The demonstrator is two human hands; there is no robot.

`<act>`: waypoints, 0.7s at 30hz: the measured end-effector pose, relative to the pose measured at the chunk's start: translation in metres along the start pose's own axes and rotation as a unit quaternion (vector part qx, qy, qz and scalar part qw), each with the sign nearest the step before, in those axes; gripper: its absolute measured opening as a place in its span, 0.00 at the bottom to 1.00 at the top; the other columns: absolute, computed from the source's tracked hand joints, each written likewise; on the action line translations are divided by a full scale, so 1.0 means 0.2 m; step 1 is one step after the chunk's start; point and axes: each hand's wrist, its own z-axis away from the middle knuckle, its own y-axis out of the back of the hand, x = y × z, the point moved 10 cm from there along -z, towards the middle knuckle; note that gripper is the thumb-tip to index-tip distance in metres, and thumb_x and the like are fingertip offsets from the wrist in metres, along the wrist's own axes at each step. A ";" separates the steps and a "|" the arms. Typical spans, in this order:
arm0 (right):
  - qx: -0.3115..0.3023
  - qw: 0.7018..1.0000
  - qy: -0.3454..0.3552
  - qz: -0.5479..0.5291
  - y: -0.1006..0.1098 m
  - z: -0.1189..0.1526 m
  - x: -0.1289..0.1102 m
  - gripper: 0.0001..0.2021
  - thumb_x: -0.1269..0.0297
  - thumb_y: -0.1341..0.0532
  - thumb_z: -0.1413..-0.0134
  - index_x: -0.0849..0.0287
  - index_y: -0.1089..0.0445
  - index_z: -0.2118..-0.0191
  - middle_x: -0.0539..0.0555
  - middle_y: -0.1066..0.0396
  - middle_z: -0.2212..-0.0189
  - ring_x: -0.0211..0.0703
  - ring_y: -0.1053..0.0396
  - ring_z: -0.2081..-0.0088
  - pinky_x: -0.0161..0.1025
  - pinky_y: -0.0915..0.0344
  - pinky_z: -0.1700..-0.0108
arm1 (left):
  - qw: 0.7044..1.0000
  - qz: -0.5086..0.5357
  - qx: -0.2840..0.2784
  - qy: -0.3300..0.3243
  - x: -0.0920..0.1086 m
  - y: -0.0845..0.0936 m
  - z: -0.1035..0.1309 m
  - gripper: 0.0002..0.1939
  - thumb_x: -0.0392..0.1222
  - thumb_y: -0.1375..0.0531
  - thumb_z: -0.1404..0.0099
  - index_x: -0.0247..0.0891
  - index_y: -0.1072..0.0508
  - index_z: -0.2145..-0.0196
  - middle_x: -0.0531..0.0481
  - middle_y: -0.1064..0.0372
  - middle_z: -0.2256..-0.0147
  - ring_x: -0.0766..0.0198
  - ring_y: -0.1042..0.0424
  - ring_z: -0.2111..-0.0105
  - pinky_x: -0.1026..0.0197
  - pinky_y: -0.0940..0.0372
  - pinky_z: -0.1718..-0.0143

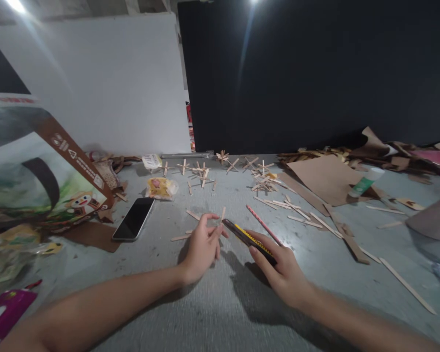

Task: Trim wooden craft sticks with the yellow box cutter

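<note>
My right hand [278, 269] is wrapped round a black and yellow utility knife [247, 237]. The knife points up and left, its tip close to my left hand [203, 242]. A short wooden craft stick [223, 213] stands up from the pinched fingers of that left hand, which are closed on it. Whether the blade touches the stick cannot be made out. Other craft sticks [180, 238] lie on the table just left of my left fingers, partly hidden by them. A red and white patterned pencil [262, 223] rests on the table beyond my right hand.
Small crossed-stick pieces [204, 176] and loose sticks [304, 222] lie further back. To the left are a phone [135, 220], a wrapped snack [161, 188] and a large printed bag [40, 166]. Cardboard [320, 178] and a glue stick [365, 183] lie to the right.
</note>
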 end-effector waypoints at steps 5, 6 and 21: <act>0.043 0.999 0.023 0.010 0.06 0.00 -0.02 0.18 0.55 0.45 0.26 0.57 0.26 0.43 0.59 0.18 0.54 0.51 0.18 0.55 0.42 0.23 0.51 | 1.000 0.006 -0.001 -0.012 0.02 0.00 0.00 0.18 0.56 0.40 0.29 0.41 0.32 0.52 0.54 0.27 0.68 0.75 0.42 0.88 0.70 0.50 0.91; 0.044 0.999 0.024 0.012 0.06 -0.01 -0.03 0.18 0.55 0.46 0.26 0.57 0.26 0.43 0.59 0.18 0.54 0.50 0.18 0.55 0.41 0.24 0.52 | 1.000 0.006 0.000 -0.012 0.02 0.00 0.00 0.18 0.56 0.40 0.30 0.40 0.32 0.52 0.54 0.27 0.67 0.75 0.42 0.88 0.70 0.50 0.91; 0.052 0.996 0.065 0.032 0.03 0.05 -0.09 0.20 0.61 0.47 0.25 0.59 0.32 0.35 0.57 0.19 0.66 0.44 0.22 0.72 0.35 0.28 0.71 | 1.000 0.030 0.002 0.008 0.01 0.00 -0.02 0.15 0.51 0.40 0.28 0.41 0.33 0.50 0.57 0.28 0.69 0.76 0.44 0.89 0.68 0.51 0.87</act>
